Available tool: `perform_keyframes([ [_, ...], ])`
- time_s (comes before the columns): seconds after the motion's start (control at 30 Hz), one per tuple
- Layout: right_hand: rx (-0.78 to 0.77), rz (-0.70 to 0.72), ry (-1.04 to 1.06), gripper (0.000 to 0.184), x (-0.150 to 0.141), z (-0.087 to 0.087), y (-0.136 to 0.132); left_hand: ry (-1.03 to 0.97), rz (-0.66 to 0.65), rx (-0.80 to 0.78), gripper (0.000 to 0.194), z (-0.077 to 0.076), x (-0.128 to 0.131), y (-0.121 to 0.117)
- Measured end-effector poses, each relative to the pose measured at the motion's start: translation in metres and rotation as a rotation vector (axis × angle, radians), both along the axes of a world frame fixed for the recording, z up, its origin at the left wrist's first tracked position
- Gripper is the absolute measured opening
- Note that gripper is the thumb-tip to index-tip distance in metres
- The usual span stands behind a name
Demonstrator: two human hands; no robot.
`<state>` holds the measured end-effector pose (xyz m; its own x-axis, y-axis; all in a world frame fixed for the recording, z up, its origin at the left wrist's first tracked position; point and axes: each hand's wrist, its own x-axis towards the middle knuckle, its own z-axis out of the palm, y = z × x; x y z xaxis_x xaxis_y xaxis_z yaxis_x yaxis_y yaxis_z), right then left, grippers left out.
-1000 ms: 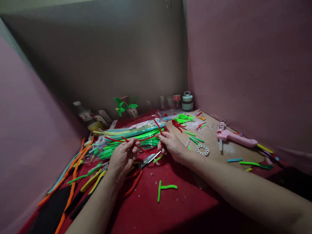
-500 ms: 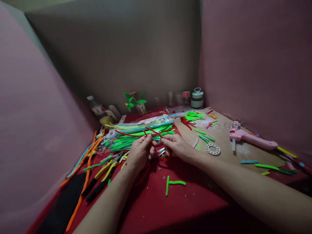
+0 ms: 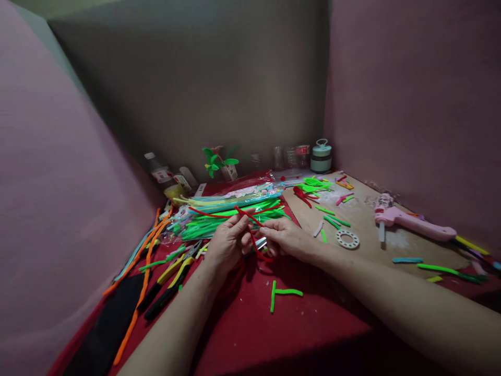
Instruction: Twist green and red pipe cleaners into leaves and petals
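Note:
A red pipe cleaner (image 3: 250, 215) is bent between my two hands, its upper part angled above the fingers and a loop hanging below them. My left hand (image 3: 229, 241) pinches it between thumb and fingers. From the other side, my right hand (image 3: 287, 239) grips the same pipe cleaner, fingers curled. Something shiny and silver (image 3: 261, 243) shows between the hands; its kind is unclear. Behind them lie bundles of green pipe cleaners (image 3: 195, 230) in clear plastic, with longer red ones on top. Nearer me, two short green pieces (image 3: 287, 292) form a T on the red cloth (image 3: 250, 334).
Yellow-and-black pliers (image 3: 172, 279) and orange pipe cleaners (image 3: 135, 313) lie at left. On the brown board at right are a pink glue gun (image 3: 415, 223), a white ring with holes (image 3: 347, 239) and cut pieces. Bottles (image 3: 160, 172) and a lidded jar (image 3: 321, 158) stand behind.
The upper ends of the red pipe cleaner, apart and crossing before, now meet at a point above my left thumb. Both hands keep their grip. The whole view has shifted slightly.

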<state>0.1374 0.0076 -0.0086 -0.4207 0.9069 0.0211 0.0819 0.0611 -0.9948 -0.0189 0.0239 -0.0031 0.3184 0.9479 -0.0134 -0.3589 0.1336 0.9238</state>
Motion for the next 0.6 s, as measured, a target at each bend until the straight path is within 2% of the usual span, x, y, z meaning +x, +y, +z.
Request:
perform_keyframes([
  [0.33, 0.062, 0.060, -0.036, 0.022, 0.0002, -0.0084, 0.0035, -0.008, -0.028, 0.000, 0.025, 0.0036, 0.0008, -0.0026],
  [0.47, 0.019, 0.117, 0.162, 0.026, -0.0019, -0.0088, 0.0007, 0.012, -0.094, 0.009, 0.023, 0.0014, 0.0019, -0.0040],
  [0.6, -0.204, 0.221, 0.454, 0.033, -0.0052, -0.0098, -0.0023, 0.026, -0.140, 0.045, 0.023, -0.0013, 0.0037, -0.0068],
])
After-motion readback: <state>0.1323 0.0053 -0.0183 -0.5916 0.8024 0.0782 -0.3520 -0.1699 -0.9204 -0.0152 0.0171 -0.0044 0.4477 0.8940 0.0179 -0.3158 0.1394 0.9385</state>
